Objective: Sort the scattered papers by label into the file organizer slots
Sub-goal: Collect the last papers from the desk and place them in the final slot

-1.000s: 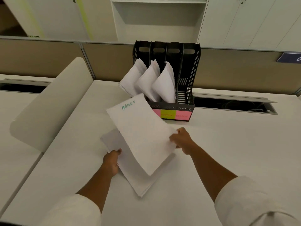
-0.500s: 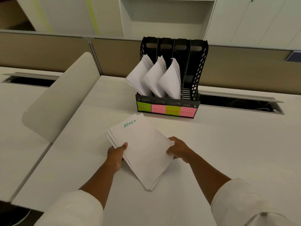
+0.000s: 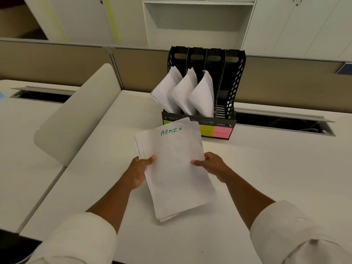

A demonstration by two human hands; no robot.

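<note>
Centrally: left hand and right hand, thumbs on top, pinch the side edges of one paper stack, headed "ADMIN", above the white surface. Fingers beneath hidden. At 12 o'clock, file organizer: three left slots hold papers; the stack's top edge covers its left labels; pink label reads "ADMIN".

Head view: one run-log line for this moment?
stage: filing ADMIN stack | left hand: grips stack | right hand: grips stack | organizer: three slots filled, rightmost ADMIN slot empty
</note>
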